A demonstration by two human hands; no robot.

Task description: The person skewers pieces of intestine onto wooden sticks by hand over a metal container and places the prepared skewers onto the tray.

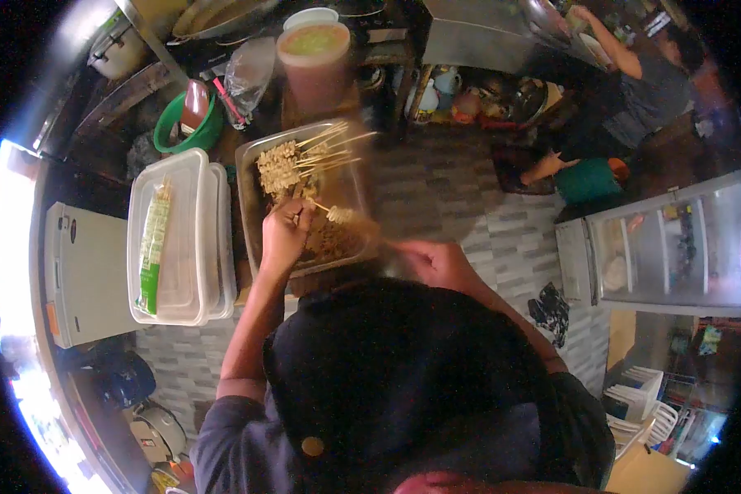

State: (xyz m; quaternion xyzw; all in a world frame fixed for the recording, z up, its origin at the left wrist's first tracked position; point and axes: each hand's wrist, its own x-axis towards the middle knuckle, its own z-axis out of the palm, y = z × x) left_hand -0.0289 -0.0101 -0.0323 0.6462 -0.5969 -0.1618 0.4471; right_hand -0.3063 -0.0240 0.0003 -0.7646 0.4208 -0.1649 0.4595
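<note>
The tray (350, 189) lies left of the partly curled right hand (440, 262), whose hold is too blurred to tell. Over it, the left hand (286, 222), fingertips pinched together, grips a skewer (338, 215) pointing right and slightly near.

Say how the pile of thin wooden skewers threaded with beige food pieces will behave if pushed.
The pile would likely shift unevenly, since its separate skewers fan out. Their bare ends look straight, so should be stiff. The lumpy food pieces, packed close together, may catch on one another.
</note>
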